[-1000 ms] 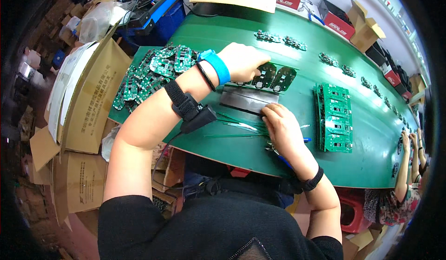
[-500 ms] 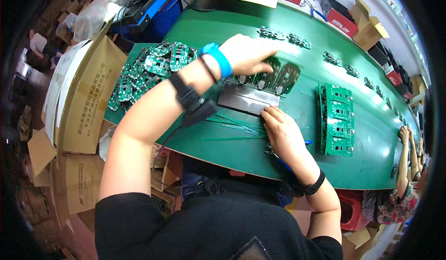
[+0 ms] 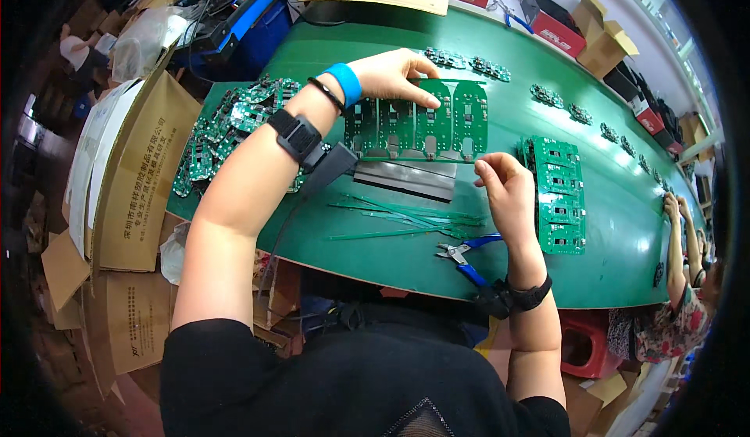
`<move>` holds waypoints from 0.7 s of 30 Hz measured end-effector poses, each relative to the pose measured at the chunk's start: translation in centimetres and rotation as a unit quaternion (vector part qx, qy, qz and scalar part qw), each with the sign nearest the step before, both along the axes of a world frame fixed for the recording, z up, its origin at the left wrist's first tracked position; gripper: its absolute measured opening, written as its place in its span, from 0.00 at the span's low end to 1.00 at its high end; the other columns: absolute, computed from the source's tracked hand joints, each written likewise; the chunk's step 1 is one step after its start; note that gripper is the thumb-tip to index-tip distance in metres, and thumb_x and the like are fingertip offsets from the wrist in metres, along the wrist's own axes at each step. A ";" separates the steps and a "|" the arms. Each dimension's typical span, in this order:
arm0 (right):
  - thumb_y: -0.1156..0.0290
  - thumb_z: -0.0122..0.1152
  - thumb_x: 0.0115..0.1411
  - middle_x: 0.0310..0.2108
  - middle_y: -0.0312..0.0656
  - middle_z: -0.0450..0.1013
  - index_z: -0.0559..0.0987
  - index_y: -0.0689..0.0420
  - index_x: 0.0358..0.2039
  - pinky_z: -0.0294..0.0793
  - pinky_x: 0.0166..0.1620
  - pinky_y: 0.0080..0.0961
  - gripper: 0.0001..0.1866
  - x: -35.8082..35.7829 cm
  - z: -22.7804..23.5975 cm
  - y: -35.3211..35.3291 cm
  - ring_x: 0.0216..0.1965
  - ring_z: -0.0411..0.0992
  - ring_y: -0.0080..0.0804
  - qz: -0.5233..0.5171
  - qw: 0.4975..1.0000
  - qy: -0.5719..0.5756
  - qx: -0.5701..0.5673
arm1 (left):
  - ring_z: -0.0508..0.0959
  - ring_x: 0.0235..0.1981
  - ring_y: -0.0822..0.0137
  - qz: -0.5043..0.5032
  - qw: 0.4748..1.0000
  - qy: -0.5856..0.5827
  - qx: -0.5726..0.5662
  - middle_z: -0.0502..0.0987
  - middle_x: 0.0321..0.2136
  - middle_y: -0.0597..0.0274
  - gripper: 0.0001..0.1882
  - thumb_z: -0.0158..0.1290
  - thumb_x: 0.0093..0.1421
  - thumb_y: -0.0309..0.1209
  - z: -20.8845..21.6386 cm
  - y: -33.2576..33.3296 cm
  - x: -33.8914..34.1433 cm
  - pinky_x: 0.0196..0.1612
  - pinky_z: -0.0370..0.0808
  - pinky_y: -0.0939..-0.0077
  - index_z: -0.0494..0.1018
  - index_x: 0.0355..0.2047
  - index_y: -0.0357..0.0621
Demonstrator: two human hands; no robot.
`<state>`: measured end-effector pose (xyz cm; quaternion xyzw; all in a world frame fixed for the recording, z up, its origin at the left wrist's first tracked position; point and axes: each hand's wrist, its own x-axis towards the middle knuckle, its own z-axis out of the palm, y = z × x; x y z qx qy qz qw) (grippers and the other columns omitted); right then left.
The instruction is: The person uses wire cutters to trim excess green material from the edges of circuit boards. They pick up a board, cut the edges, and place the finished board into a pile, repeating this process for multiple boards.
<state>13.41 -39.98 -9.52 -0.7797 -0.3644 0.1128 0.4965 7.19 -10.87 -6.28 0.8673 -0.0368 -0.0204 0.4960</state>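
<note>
My left hand (image 3: 397, 76) grips the upper edge of a green circuit board panel (image 3: 469, 134), its thumb lying across the front. The panel stands tilted, with several joined boards side by side. At its lower right corner, my right hand (image 3: 509, 199) pinches the edge between thumb and curled fingers. Just below the panel lies a grey metal block (image 3: 406, 181), its far side partly covered. Thin green strips (image 3: 383, 217) are scattered on the near side of the block. Blue-handled cutters (image 3: 462, 267) rest by my right wrist.
A stack of green panels (image 3: 564, 195) stands at the right, beyond my right hand. Separated boards heap up in a pile (image 3: 234, 136) at the left. Small board clusters (image 3: 491, 68) line the green table (image 3: 375, 261). Another person's hands (image 3: 676, 205) work at the far right.
The panel has come up off the metal block and now faces me, held by my left hand. My right hand has left the block for the panel's corner. The cutters have come into view.
</note>
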 end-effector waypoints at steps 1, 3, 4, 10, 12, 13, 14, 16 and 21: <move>0.74 0.62 0.62 0.28 0.41 0.78 0.79 0.66 0.36 0.73 0.33 0.22 0.08 0.0 0.2 -0.1 0.29 0.76 0.25 0.028 0.997 0.066 0.015 | 0.76 0.36 0.78 0.010 1.000 0.000 -0.008 0.80 0.35 0.67 0.20 0.63 0.59 0.39 -0.1 -0.5 -0.5 0.42 0.73 0.81 0.76 0.45 0.38; 0.78 0.59 0.62 0.28 0.40 0.79 0.80 0.67 0.35 0.73 0.35 0.18 0.05 -0.1 0.1 -0.5 0.30 0.76 0.23 0.071 0.987 0.135 0.051 | 0.73 0.34 0.80 0.017 1.000 0.005 -0.022 0.78 0.32 0.71 0.19 0.59 0.62 0.42 -0.1 -0.9 -1.1 0.39 0.72 0.81 0.77 0.43 0.38; 0.78 0.59 0.62 0.28 0.40 0.79 0.80 0.66 0.35 0.73 0.35 0.18 0.05 -0.5 -0.1 -0.7 0.30 0.76 0.23 0.082 0.987 0.122 0.069 | 0.72 0.33 0.81 0.015 0.999 0.011 -0.028 0.77 0.30 0.72 0.19 0.57 0.63 0.44 -0.1 -0.9 -1.4 0.38 0.71 0.81 0.78 0.41 0.38; 0.82 0.60 0.60 0.29 0.41 0.79 0.81 0.64 0.34 0.76 0.35 0.20 0.04 -2.3 -0.8 -2.2 0.31 0.78 0.23 0.128 0.986 0.010 0.108 | 0.67 0.29 0.81 -0.003 0.999 0.034 -0.026 0.74 0.25 0.76 0.22 0.52 0.66 0.47 -0.5 -1.2 -1.2 0.34 0.68 0.82 0.79 0.37 0.37; 0.80 0.62 0.58 0.29 0.43 0.79 0.82 0.64 0.34 0.76 0.35 0.22 0.04 -2.3 -1.1 -2.7 0.30 0.78 0.27 0.114 0.992 0.010 0.060 | 0.67 0.29 0.81 0.029 1.000 -0.001 -0.002 0.74 0.25 0.76 0.22 0.52 0.66 0.47 -0.1 -1.3 -1.2 0.34 0.68 0.81 0.79 0.37 0.37; 0.78 0.63 0.58 0.28 0.44 0.79 0.82 0.64 0.34 0.76 0.35 0.23 0.04 -2.1 -1.2 -3.0 0.30 0.78 0.29 0.107 0.994 0.010 0.036 | 0.68 0.28 0.80 0.041 0.998 -0.041 0.032 0.75 0.24 0.74 0.22 0.52 0.66 0.47 0.5 -1.3 -1.5 0.33 0.69 0.80 0.79 0.38 0.36; 0.77 0.65 0.57 0.28 0.45 0.79 0.82 0.64 0.34 0.76 0.35 0.25 0.05 -2.1 -0.7 -3.5 0.30 0.78 0.32 0.122 0.992 -0.033 -0.024 | 0.69 0.28 0.79 0.054 0.993 -0.080 0.065 0.75 0.24 0.72 0.22 0.53 0.66 0.46 1.2 -1.2 -1.8 0.32 0.70 0.78 0.79 0.39 0.36; 0.73 0.68 0.55 0.28 0.47 0.78 0.82 0.63 0.34 0.76 0.35 0.28 0.08 -2.4 0.8 -4.1 0.29 0.78 0.38 0.157 0.971 -0.115 -0.140 | 0.70 0.27 0.78 0.068 0.989 -0.062 0.112 0.77 0.24 0.70 0.21 0.53 0.66 0.46 2.4 -0.8 -2.4 0.32 0.71 0.79 0.79 0.39 0.36; 0.70 0.66 0.49 0.52 0.41 0.72 0.76 0.51 0.54 0.69 0.54 0.35 0.28 -4.1 3.3 -0.6 0.56 0.67 0.41 0.097 0.849 -0.519 -0.032 | 0.68 0.27 0.82 0.026 0.999 0.013 -0.016 0.75 0.24 0.77 0.23 0.53 0.66 0.48 0.5 -1.0 -2.1 0.31 0.69 0.81 0.80 0.36 0.37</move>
